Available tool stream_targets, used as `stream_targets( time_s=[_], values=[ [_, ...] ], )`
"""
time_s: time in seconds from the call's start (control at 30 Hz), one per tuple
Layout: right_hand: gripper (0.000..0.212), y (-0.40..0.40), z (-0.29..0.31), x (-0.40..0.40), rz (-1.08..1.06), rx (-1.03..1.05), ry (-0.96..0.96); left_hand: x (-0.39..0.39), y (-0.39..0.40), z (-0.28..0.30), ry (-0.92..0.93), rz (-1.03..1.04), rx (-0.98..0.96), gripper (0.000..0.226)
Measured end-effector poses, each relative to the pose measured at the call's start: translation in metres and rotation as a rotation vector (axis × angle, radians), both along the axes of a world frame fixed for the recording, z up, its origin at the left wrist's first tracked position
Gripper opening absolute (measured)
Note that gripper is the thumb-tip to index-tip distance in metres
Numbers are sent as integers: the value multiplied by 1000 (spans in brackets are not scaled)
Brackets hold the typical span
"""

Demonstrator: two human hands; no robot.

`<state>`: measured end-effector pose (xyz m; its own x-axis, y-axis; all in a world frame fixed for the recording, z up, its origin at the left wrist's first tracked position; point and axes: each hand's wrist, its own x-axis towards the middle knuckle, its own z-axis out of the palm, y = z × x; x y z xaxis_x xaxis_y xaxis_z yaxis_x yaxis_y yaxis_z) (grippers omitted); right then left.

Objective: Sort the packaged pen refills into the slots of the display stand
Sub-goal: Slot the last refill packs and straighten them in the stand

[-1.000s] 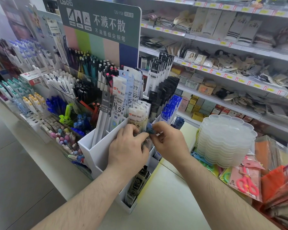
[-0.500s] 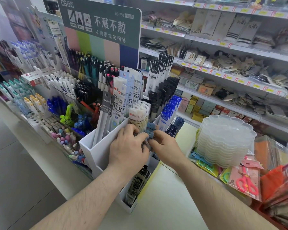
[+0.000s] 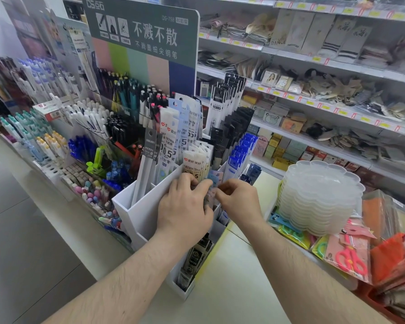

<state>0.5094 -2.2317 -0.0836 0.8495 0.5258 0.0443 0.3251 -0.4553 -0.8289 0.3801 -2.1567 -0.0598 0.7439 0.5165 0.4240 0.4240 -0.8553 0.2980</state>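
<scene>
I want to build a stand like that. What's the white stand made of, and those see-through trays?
The white stand looks like smooth matte plastic or foam board: flat panels, clean square edges. The stacked trays look like thin clear plastic: cloudy, glossy, scalloped rims showing through each other.

Retail stationery shop. Long white wall shelves (image 3: 337, 66) with yellow price tags (image 3: 292, 97) along their edges carry packaged goods; a white compartmented display stand (image 3: 145, 213) holds hanging-card refill packs (image 3: 171, 141); tiered racks of upright pens (image 3: 91, 118) stand beneath a grey-green printed advertising board (image 3: 145, 31).
</scene>
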Motion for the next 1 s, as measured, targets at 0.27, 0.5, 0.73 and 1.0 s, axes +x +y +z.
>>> stream_targets(
  time_s=[0.27,0.5,0.73,1.0],
  values=[
    [20,8,-3,-1,15,-112,-117,3,-2,5,57,11,-15,24],
    [15,11,-8,-2,82,-145,-165,1,0,2,22,15,-7,16],
    [15,6,0,5,202,-255,-190,1,0,2,20,6,-13,16],
    [24,-1,13,4,360,-398,-347,-3,-2,5,-25,-24,1,42]
  ],
)
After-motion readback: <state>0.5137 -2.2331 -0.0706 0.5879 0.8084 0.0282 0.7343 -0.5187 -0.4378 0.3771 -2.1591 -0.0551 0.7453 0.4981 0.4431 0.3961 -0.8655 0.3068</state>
